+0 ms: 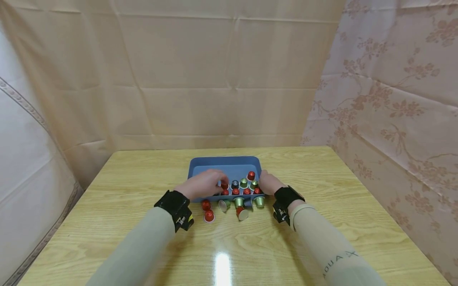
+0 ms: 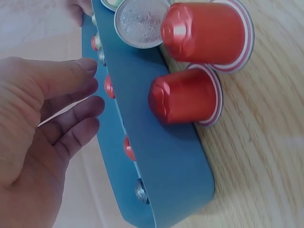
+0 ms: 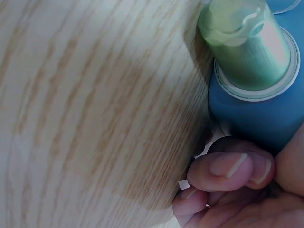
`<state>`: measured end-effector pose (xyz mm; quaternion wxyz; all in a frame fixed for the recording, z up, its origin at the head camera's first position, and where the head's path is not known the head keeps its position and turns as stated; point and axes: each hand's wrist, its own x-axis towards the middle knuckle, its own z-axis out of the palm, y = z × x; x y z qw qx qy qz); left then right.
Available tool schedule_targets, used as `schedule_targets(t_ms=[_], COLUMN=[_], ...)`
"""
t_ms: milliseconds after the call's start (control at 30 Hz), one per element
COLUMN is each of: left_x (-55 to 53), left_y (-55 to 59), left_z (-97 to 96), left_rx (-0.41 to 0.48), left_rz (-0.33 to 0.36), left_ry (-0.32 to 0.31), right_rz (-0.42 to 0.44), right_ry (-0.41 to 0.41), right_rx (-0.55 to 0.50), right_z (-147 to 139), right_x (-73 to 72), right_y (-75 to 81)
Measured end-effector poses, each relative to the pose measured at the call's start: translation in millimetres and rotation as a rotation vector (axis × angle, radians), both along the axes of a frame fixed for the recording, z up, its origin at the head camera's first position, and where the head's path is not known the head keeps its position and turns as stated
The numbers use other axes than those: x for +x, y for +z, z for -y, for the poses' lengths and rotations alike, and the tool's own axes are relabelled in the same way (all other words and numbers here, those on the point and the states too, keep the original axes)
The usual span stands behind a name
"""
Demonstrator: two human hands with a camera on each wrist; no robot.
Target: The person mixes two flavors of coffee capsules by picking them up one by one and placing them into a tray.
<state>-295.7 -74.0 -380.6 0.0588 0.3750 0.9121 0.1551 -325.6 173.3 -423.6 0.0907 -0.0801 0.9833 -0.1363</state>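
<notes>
A blue tray [image 1: 225,160] holds several coffee capsules in rows, such as a dark capsule [image 1: 234,184], a green capsule [image 1: 243,183] and, farther back, a red capsule [image 1: 251,175]. Over the tray's left part is my left hand [image 1: 205,184], its fingers loosely bent beside a red capsule [image 1: 224,185]. The left wrist view shows a gap between the thumb [image 2: 71,76] and the fingers, with no capsule visible there. My right hand [image 1: 270,183] grips the tray's right end. Its curled fingers [image 3: 223,171] lie against the outer wall; the thumb's contact is hidden.
In front of the tray, several capsules lie on the wooden table [image 1: 143,178]: two red capsules [image 1: 209,215] at the left, a tipped green capsule [image 1: 224,205], a tipped red capsule [image 1: 242,213] and a green capsule [image 1: 259,201]. Curtains [image 1: 214,79] hang behind.
</notes>
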Motion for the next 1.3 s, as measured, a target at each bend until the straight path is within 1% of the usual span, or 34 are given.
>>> schedule_targets(t_ms=[200,333,500,633,767,900,1000,1167,1300], left_x=[3.2,5.8,7.8,10.7,16.0,24.1,30.9,40.0,46.2], left_y=[3.6,6.2,7.8,7.3,7.9,11.0,13.4,13.3,12.5], left_z=[5.9,10.2,15.4,18.2,19.9,21.0,21.7,21.8,20.0], left_rx=[0.022,0.024,-0.022,-0.065,-0.068,-0.061,-0.069,-0.091,-0.122], left_rz=[0.02,0.014,-0.024,-0.032,-0.024,-0.014,0.005,0.028,0.063], left_ry=[0.006,0.002,-0.01,-0.031,-0.063,-0.094,-0.113,-0.143,-0.142], right_rz=[-0.001,-0.008,-0.015,-0.012,-0.008,-0.011,-0.02,-0.018,-0.007], right_ry=[0.007,0.021,0.035,0.029,0.021,0.023,0.036,0.038,0.027], right_rx=[0.02,0.022,0.026,0.024,0.041,0.059,0.068,0.075,0.075], right_z=[-0.2,-0.8,-1.4,-0.8,-0.5,-0.5,-0.8,-1.3,-1.4], right_x=[-0.7,-0.4,0.3,0.6,-0.1,-1.2,-1.1,-2.0,-3.1], right_y=[-0.3,-0.6,-0.4,-0.3,-0.9,-2.6,-3.4,-4.1,-4.6])
